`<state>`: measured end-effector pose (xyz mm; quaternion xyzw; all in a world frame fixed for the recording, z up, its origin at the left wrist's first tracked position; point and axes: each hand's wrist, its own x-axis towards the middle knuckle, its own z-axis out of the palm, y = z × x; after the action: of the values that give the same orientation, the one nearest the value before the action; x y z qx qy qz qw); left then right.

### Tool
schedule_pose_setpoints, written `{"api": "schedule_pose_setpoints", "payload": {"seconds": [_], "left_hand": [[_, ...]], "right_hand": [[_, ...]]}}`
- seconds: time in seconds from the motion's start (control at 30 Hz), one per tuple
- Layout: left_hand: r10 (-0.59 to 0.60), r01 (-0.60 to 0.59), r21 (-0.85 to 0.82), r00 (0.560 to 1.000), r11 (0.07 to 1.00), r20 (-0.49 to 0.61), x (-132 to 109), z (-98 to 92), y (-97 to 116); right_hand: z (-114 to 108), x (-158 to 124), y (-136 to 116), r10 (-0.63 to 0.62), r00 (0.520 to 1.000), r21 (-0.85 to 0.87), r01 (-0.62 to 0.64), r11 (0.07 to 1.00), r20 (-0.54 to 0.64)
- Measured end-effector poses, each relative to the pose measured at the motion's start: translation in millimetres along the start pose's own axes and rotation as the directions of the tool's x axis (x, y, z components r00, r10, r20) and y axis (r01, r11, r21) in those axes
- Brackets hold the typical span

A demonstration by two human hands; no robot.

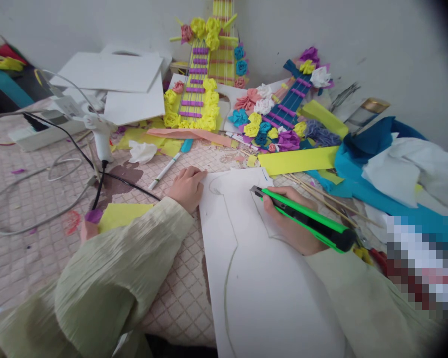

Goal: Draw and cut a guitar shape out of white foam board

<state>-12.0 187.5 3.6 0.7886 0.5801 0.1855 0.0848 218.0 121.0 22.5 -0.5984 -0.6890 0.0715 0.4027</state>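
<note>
A white board with a pencilled outline lies on the table in front of me. The outline has a narrow neck, a rounded end and curved, widening sides. My right hand grips a green and black utility knife, its tip at the drawn line near the upper right of the board. At the upper left edge, my left hand has its fingers bent against the board, seemingly holding that edge; its thumb is hidden.
Paper-flowered model instruments, one yellow and one blue, lean at the back wall. Left are a glue gun, cables, a power strip and a marker. Wooden sticks and blue crepe paper lie right.
</note>
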Motion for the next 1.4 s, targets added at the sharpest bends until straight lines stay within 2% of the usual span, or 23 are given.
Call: {"api": "schedule_pose_setpoints", "payload": {"seconds": [0.13,0.27,0.5,0.73,0.97,1.07,1.2,1.4], "left_hand": [[-0.012,0.011,0.023,0.998,1.0,0.06,-1.5,-3.2,3.5],[0.027,-0.034,0.036,0.984,0.999,0.173,-3.2,-10.4,1.2],[0.15,-0.142,-0.049,0.919,0.989,0.364,-8.8,-15.9,-16.1],[0.102,-0.113,0.012,0.928,0.993,0.359,-16.7,-15.3,-7.8],[0.094,-0.127,0.075,0.934,0.989,0.343,-16.8,-13.2,-6.5],[0.077,-0.114,0.086,0.933,0.99,0.353,-16.7,-13.8,-5.1],[0.081,-0.108,0.064,0.937,0.992,0.339,-16.9,-13.8,-4.3],[0.089,-0.093,0.001,0.949,0.996,0.304,-19.4,-13.3,-5.1]], "right_hand": [[-0.7,0.4,-1.1,-0.017,1.0,-0.018,0.017,1.0,0.002],[-0.7,1.2,-1.4,-0.047,0.999,-0.046,0.046,0.998,-0.021],[1.1,1.1,-3.0,-0.041,0.999,-0.004,0.041,0.999,-0.011],[1.6,1.1,-15.7,0.041,0.999,-0.019,-0.042,0.999,-0.01],[-0.2,1.7,-6.0,-0.055,0.998,-0.039,0.056,0.998,0.035],[-1.6,1.4,-11.7,-0.055,0.998,-0.074,0.055,0.996,0.007],[-3.7,1.6,-19.1,-0.054,0.998,-0.073,0.056,0.996,0.03],[1.2,-1.7,-10.9,-0.049,0.998,-0.068,0.047,0.997,-0.029]]}}
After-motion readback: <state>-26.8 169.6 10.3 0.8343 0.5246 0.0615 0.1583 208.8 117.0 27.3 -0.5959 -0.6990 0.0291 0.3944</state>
